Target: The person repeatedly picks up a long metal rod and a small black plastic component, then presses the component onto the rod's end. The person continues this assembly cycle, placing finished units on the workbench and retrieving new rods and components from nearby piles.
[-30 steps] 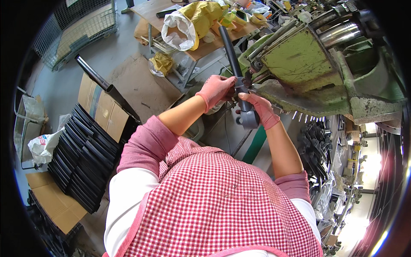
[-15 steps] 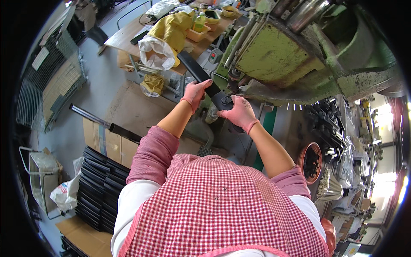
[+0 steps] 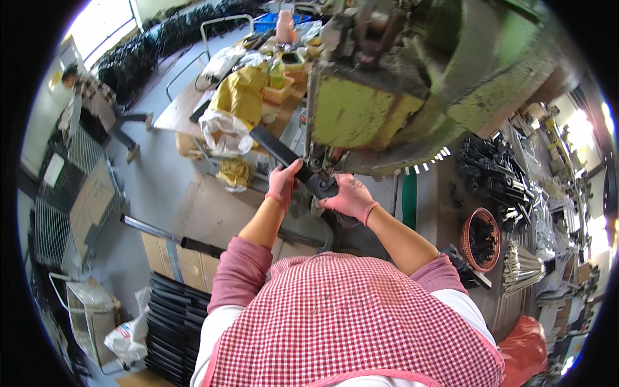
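A long black flat metal bar (image 3: 274, 145) slants from the far left toward me, gripped in both hands. My left hand (image 3: 284, 184), in a pink glove, is closed round its middle. My right hand (image 3: 351, 198), also in a pink glove, closes on the near end, next to a round hole or fitting in the bar. That end sits under the tool of a worn green press (image 3: 353, 106), on or just above a lower post. I cannot tell whether the tool touches it. My right fingertips are partly hidden.
On the left, stacked black bars (image 3: 171, 322) lie near a cardboard sheet (image 3: 155, 255) and a wire cage (image 3: 58, 222). A cluttered table (image 3: 177, 116) stands beyond. At right are a basket (image 3: 465, 238) of small dark parts and piled black parts (image 3: 493, 168). A person (image 3: 97, 103) walks at far left.
The bar's near end has come in under the press tool, with both hands still holding it. My view has shifted, and the person at far left now shows more fully.
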A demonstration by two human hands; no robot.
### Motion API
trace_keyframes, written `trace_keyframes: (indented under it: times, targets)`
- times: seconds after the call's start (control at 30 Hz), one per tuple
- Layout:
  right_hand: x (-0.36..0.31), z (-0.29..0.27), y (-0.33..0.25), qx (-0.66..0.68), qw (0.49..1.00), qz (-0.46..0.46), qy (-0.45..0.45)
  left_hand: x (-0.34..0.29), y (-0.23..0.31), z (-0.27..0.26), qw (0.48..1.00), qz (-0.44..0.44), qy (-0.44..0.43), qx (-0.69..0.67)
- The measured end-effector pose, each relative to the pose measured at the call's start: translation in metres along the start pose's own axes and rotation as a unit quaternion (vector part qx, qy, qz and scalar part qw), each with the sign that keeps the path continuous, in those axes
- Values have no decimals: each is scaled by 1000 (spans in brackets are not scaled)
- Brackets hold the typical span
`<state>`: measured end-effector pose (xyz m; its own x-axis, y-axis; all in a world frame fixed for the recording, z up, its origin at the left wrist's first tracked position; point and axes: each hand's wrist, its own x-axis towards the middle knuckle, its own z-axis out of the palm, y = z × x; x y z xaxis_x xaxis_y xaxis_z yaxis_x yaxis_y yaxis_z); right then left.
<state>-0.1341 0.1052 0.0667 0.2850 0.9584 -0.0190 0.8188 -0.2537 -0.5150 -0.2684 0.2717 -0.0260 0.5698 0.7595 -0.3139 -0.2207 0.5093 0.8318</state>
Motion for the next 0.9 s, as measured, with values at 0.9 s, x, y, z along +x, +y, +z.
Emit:
trace_keyframes:
  times: [0.9]
  targets:
    - [-174, -208, 419, 293, 672, 224, 642, -112, -138, -90, 939, -247, -147, 189]
